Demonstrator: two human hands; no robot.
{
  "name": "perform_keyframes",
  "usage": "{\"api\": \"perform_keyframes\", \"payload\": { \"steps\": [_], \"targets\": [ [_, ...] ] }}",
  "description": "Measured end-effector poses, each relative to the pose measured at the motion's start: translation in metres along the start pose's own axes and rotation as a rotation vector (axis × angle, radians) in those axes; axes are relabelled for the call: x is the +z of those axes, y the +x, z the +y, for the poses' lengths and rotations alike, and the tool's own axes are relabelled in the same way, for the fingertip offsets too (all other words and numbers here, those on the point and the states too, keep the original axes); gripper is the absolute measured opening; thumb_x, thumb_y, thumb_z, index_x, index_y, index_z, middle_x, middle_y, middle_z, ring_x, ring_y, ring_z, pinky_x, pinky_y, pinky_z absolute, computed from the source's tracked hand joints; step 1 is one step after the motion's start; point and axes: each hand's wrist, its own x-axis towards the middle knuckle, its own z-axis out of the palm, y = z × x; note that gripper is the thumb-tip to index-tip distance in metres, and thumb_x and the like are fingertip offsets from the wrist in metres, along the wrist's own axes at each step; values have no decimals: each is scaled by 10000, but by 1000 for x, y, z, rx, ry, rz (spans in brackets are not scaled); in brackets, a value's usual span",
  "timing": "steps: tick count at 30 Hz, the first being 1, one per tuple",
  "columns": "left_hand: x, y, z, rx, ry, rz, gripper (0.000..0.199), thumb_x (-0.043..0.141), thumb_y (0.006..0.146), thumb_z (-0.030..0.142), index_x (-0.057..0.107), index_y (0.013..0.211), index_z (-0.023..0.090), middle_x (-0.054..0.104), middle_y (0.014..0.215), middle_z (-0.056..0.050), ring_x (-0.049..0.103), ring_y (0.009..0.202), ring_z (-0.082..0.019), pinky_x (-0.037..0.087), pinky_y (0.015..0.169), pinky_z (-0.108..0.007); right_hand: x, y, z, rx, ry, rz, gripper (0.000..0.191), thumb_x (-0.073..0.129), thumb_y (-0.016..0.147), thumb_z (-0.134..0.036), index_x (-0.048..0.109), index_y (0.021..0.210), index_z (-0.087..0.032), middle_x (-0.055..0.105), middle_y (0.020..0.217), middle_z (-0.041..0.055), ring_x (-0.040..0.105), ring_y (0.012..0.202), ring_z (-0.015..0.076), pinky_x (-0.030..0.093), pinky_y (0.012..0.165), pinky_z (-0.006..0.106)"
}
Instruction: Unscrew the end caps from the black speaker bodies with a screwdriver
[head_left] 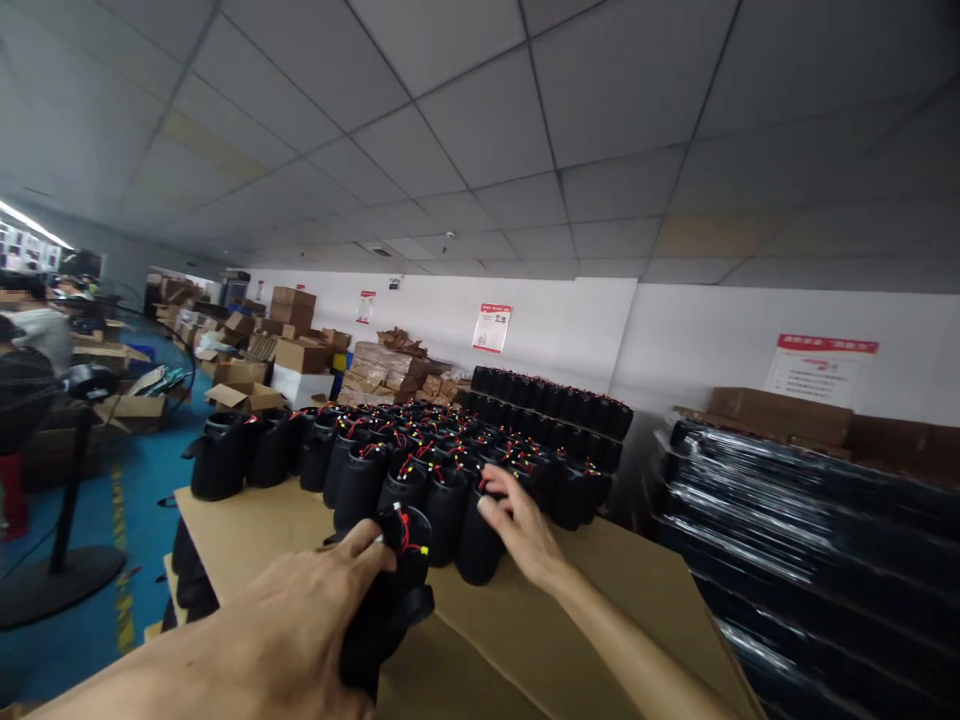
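My left hand [330, 590] is wrapped around a black cylindrical housing [375, 630] that is tilted towards me at the front of the cardboard-topped stack. Red and black wires with a yellow connector stick out of its open top, and a black strap or flap hangs at its side. My right hand [521, 525] is at the upper side of another black cylinder [478, 550] that stands upright at the near edge of the group. Its thumb and fingers are apart beside the rim; whether they touch it I cannot tell. Many similar cylinders [360, 485] with wires stand close together behind.
Cardboard [600, 600] lies under the cylinders. Film-wrapped black goods [757, 520] are stacked to the right. A floor fan [71, 480] stands at left, with cardboard boxes [300, 355] piled behind. A person [41, 335] is at the far left.
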Motion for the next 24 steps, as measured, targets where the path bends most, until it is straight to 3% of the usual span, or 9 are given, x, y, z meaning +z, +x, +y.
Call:
{"api": "perform_keyframes", "payload": {
  "steps": [2,5,8,12,15,18,21,24],
  "targets": [
    [-9,10,18,-9,10,-133,747,781,554,280,641,1286,215,637,1334,-117,676,1134,-367,536,1039,-518,4,-14,-18,-36,144,-205,914,737,814,-613,321,1560,-291,504,1527,98,511,1369,265,502,1035,430],
    [-16,26,41,78,14,-222,687,827,577,326,663,1233,206,636,1305,-115,694,1090,-382,562,985,-543,15,-25,-39,5,407,-354,1240,955,543,-486,286,1564,-269,583,1455,98,603,1273,257,492,1048,408],
    [-7,40,45,172,41,-200,747,882,532,329,654,1237,227,636,1267,-83,729,991,-370,616,879,-519,23,-29,-42,86,525,-255,1161,973,470,-430,401,1461,-239,627,1396,85,608,1256,258,427,1111,403],
    [13,60,24,173,124,7,962,858,548,225,487,1435,274,501,1463,-102,716,1072,-376,618,886,-475,23,-32,-19,281,390,21,848,882,584,-377,500,1324,-220,690,1283,79,612,1237,306,428,1091,465],
    [21,80,4,111,136,97,790,817,614,245,531,1351,222,522,1377,-118,724,1020,-376,616,835,-478,22,-33,3,400,277,153,721,809,644,-377,524,1286,-215,712,1230,94,632,1202,337,444,1059,510],
    [34,105,-9,74,104,153,738,862,636,334,554,1286,170,543,1300,-132,716,960,-324,618,799,-458,24,-35,17,436,197,183,751,823,605,-365,538,1286,-226,732,1192,83,658,1166,339,470,1032,487],
    [58,128,-14,91,57,199,653,855,723,381,566,1267,164,559,1322,-140,661,1049,-294,607,833,-447,25,-42,22,441,152,181,760,830,586,-364,549,1277,-222,747,1158,77,679,1135,338,499,996,456],
    [87,143,-15,141,6,264,558,810,808,361,575,1278,174,527,1416,-142,593,1199,-328,590,900,-480,24,-49,23,429,144,181,774,813,604,-392,533,1300,-202,741,1180,87,680,1140,327,511,987,433]
  ]
}}
